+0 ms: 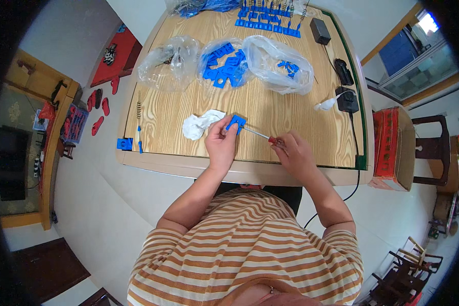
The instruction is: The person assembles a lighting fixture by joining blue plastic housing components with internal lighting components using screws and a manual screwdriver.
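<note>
Between the fingers of my left hand [221, 145] is a small blue plastic block [236, 121], held just over the table near its front edge. My right hand [294, 155] grips the red handle of a screwdriver [259, 134]. Its thin metal shaft points left, and the tip meets the blue block; whether it sits in a hole is too small to tell. A crumpled white cloth or tissue [196, 125] lies against the left side of my left hand. Off to the left are a blue block [124, 144] and a spring on a blue stem [139, 130].
Beyond my hands stand three clear plastic bags: one with dark bits [163, 64], one with blue blocks [223, 76], one with small blue pieces [288, 69]. Rows of blue parts with springs [268, 25] fill the back. A black adapter [347, 101] and cables line the right edge.
</note>
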`<state>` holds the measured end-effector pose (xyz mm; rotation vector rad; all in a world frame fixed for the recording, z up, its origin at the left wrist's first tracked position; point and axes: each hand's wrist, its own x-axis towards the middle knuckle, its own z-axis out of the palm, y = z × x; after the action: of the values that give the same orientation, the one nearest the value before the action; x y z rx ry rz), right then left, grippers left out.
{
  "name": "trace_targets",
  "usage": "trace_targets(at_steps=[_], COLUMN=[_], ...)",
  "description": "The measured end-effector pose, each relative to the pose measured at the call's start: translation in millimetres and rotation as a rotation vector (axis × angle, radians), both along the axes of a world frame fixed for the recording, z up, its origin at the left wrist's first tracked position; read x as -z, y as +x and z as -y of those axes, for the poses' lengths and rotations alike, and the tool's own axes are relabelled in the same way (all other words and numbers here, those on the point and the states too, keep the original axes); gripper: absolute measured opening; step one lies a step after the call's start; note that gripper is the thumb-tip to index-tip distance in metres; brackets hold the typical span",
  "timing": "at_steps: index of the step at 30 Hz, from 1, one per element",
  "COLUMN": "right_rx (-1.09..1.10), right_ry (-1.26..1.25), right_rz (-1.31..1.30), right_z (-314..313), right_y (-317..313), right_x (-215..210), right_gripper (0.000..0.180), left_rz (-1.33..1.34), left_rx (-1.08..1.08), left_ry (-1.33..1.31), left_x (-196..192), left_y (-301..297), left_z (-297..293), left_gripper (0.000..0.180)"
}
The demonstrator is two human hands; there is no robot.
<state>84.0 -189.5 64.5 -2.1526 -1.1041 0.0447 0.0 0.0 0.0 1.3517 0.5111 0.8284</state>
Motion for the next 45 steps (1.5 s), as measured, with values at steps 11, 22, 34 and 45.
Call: trace_targets(at_steps=[11,22,34,45], right_rx=[-0.045,-0.047,-0.099,-0.168], right_ry=[0.038,0.139,0.068,0.03], right_rz=[0.096,-0.013,0.04,0.0], right_z=[-5.4,4.0,13.2,22.3], right_y=[-5.0,3.2,7.1,10.2], right_x=[0.4,4.0,5.6,1.3], right_gripper=[0.018,0.017,0.018,0.02], left_rz=[-0.029,0.102,-0.153,-0.408], left_rx=[-0.035,0.31,0.631,0.651], left_ry=[-0.013,-0.214,-0.231,0.742], left_x=[-6.9,-19.5,-41.2,-55.8], left_y=[-5.8,-18.1,-29.7,-34.4], left_z=[0.3,-19.3,-33.8,-33.7], left_gripper=[0.025,0.034,0.046,0.037])
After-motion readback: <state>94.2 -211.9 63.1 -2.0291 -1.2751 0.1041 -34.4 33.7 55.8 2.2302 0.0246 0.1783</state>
